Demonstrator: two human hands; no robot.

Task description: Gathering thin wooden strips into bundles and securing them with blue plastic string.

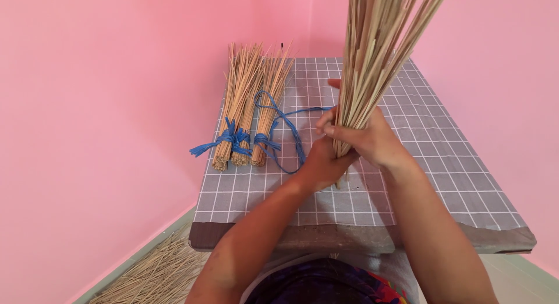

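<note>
Both my hands grip the lower end of a tall bundle of thin pale sticks [372, 54], held upright above the table and fanning out past the top of the view. My left hand [326, 161] wraps the bundle's base from below. My right hand [367, 138] closes around it just above. A blue plastic cord [288, 121] trails from near my hands across the cloth to the left.
Three tied stick bundles [247, 106] with blue knots lie side by side on the table's left part. A grey checked cloth [442, 158] covers the table. Pink walls stand close on the left and behind. Loose sticks [154, 275] lie on the floor at lower left.
</note>
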